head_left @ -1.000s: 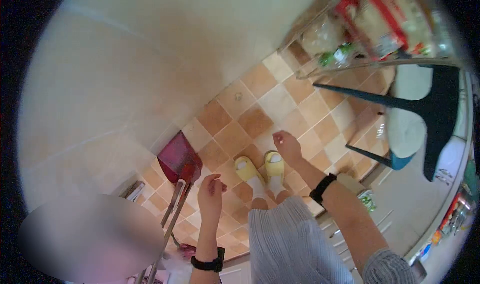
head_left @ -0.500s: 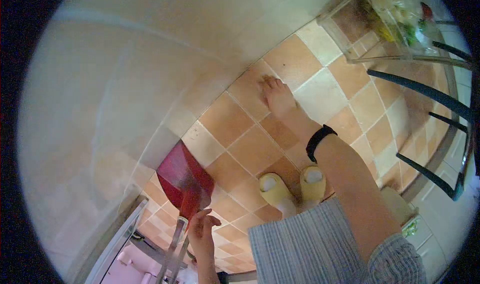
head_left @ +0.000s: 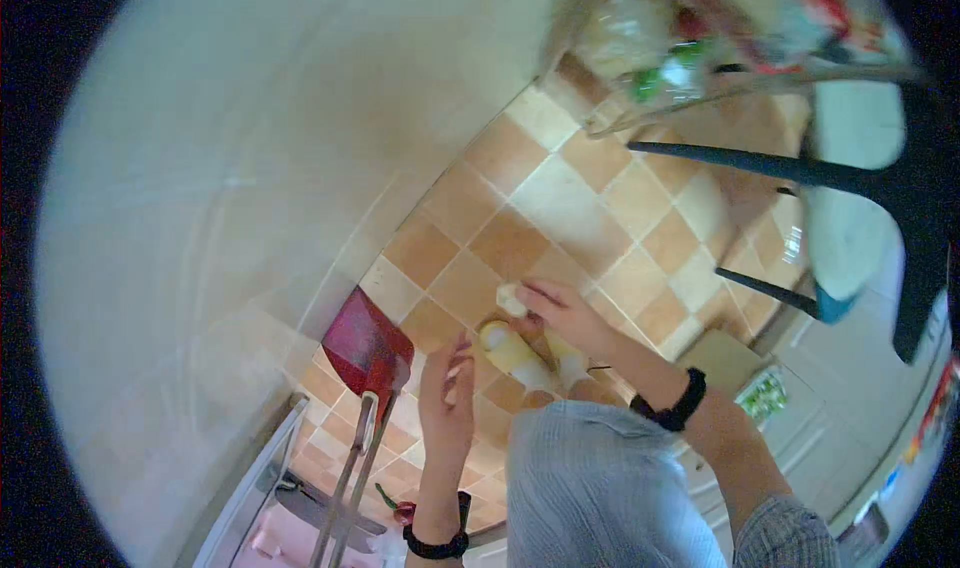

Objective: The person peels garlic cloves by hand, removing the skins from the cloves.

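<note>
My right hand is closed on a small whitish piece, held above the tiled floor in front of my body; I cannot make out what kind of thing it is. To its left, my left hand is raised with its fingers loosely bent and apart, nothing visible in them. A red dustpan stands against the wall beyond the left hand, its long handles coming toward me; the hand looks apart from it. Below both hands are my feet in yellow slippers.
A pale wall runs along the left. At the upper right stands a rack with bagged vegetables, and dark legs of furniture reach across the floor. A bag with green bits lies at the right. Pink items are at the lower left.
My right hand has come up from the floor near the wall toward my body, now with the whitish piece in it. My left hand has moved up and right, away from the dustpan.
</note>
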A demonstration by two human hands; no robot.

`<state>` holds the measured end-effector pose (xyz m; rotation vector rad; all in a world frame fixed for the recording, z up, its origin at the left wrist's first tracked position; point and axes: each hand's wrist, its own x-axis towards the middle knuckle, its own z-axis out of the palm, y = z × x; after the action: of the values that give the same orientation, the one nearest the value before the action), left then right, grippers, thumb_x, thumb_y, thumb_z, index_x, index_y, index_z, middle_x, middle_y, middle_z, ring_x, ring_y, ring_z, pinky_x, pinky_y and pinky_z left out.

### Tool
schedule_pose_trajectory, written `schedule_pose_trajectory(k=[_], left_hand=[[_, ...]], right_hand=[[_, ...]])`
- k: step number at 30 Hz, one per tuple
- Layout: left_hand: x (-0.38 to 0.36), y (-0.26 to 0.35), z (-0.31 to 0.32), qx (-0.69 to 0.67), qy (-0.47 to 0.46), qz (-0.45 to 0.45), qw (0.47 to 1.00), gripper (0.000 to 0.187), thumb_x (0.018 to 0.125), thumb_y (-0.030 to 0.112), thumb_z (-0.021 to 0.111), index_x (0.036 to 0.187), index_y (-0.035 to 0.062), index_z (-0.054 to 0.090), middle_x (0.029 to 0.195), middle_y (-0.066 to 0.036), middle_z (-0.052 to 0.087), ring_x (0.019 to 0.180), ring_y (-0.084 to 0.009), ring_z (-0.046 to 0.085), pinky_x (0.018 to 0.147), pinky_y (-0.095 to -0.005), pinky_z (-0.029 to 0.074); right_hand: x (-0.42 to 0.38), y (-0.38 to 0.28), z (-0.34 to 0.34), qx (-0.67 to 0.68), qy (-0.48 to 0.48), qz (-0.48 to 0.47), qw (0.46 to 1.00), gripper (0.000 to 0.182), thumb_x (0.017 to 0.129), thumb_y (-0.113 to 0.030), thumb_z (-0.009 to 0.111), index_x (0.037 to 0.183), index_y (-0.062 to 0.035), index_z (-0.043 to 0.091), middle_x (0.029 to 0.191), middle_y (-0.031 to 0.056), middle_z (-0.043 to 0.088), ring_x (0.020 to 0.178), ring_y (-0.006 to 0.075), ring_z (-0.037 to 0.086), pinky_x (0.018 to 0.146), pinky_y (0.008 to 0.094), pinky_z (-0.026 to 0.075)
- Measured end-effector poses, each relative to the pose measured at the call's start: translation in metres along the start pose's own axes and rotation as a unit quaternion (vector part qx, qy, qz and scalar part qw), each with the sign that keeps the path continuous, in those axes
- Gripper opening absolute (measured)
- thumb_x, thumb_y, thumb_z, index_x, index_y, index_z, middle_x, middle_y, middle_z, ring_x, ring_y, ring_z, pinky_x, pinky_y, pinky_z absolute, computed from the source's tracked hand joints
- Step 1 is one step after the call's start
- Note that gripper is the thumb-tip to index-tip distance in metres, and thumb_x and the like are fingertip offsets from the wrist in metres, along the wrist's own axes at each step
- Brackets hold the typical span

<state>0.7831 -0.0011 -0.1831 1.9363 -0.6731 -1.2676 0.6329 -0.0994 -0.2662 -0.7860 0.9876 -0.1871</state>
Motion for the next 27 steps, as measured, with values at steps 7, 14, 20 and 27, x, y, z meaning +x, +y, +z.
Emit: schedule_pose_trajectory(k=[7,14,20,27], left_hand=[[-0.107,0.176,0.060,0.076,-0.217,0.061,0.971,0.042,0.078,0.013,0.059,0.117,0.0063,0.047,0.097,-0.014,0.056,0.085,-0.0210,0.056,0.072,-0.0269,0.045],[-0.212,0.272,0.124,0.119,-0.373,0.110,0.914,0.033,0.075,0.017,0.064,0.105,0.0037,0.056,0.088,-0.010,0.060,0.076,-0.0135,0.057,0.067,-0.0233,0.045],[-0.282,0.279,0.210,0.144,-0.502,0.271,0.808,0.032,0.073,0.022,0.065,0.100,0.0059,0.059,0.080,-0.008,0.058,0.065,-0.0148,0.056,0.058,-0.0258,0.044],[-0.360,0.267,0.314,0.200,-0.600,0.324,0.703,0.029,0.075,0.024,0.062,0.094,0.0027,0.057,0.082,-0.007,0.057,0.075,-0.0163,0.055,0.066,-0.0280,0.044]], right_hand=[[-0.222,-0.082,0.016,0.194,0.083,-0.083,0.974,0.036,0.091,-0.026,0.037,0.118,-0.0020,0.041,0.103,0.0073,0.051,0.087,0.0148,0.053,0.068,0.0279,0.049],[-0.402,-0.118,0.012,0.232,0.275,-0.145,0.922,0.033,0.090,-0.034,0.037,0.088,-0.0048,0.052,0.060,-0.0019,0.044,0.049,0.0066,0.040,0.042,0.0202,0.035],[-0.523,-0.122,-0.009,0.421,0.362,-0.140,0.820,0.030,0.090,-0.034,0.035,0.078,-0.0097,0.048,0.053,-0.0064,0.032,0.043,0.0033,0.024,0.038,0.0194,0.018],[-0.622,-0.051,-0.061,0.635,0.141,-0.298,0.699,0.030,0.090,-0.034,0.034,0.079,-0.0103,0.049,0.049,-0.0075,0.025,0.039,0.0033,0.024,0.035,0.0177,0.020]])
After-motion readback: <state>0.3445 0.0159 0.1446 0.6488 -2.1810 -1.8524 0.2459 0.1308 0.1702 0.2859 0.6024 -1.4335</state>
